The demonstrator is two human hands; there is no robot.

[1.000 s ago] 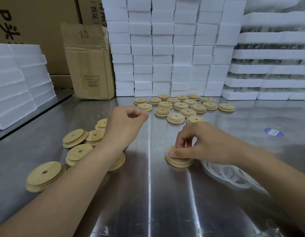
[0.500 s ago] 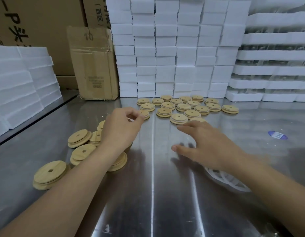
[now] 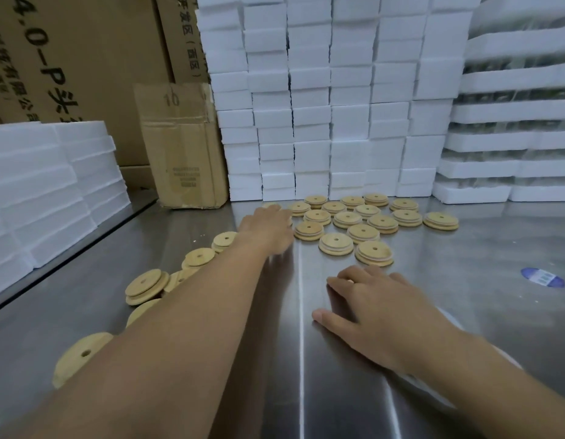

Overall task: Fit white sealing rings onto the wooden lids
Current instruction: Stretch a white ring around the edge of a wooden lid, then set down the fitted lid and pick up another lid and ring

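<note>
Ringed lids crowd the bench at twelve o'clock; bare lids wait at nine. My left hand reaches forward, grip unclear; my right hand lies flat, released, holding nothing.

Head camera looks forward-down, seemingly near the table.

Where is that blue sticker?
The blue sticker lies on the metal table at the right, beyond the right hand.
</note>
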